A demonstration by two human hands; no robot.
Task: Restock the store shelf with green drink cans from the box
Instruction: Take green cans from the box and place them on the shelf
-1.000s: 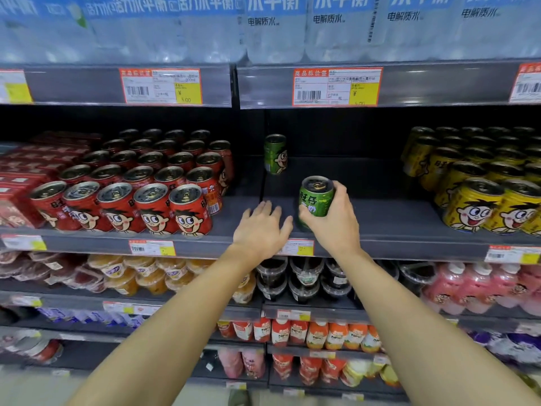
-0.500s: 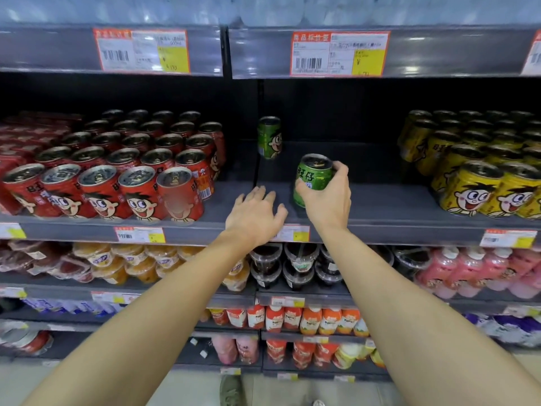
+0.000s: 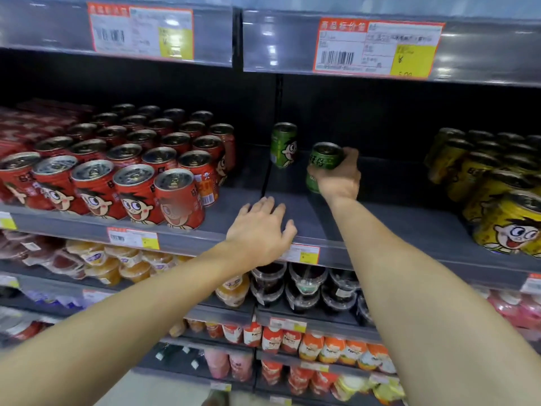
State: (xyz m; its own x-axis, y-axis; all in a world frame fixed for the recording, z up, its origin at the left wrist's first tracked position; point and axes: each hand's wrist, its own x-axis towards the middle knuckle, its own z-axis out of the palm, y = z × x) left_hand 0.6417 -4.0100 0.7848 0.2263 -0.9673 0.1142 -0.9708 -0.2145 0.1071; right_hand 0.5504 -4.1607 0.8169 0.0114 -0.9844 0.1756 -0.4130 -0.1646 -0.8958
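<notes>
Two green cans show on the dark shelf (image 3: pixel 409 230). One green can (image 3: pixel 284 145) stands upright far back, near the post that splits the shelf. The other green can (image 3: pixel 323 165) is in the right hand (image 3: pixel 339 180). Its fingers are wrapped tight around the side of the can, and the can leans a little. I cannot tell if its bottom is touching the shelf yet. It sits just to the right of the standing can, a bit nearer the front, so it looks like it is going in next to that one to start a row.

The left hand (image 3: pixel 260 230) lies flat on the front edge of the shelf, fingers spread a little and holding nothing. I think it is there to steady the person during the long reach.

Red cans (image 3: pixel 131 177) fill the left part and yellow cans (image 3: pixel 497 194) fill the right, so the bare middle part is the green spot. Most of that spot is not yet filled. No box is in view.
</notes>
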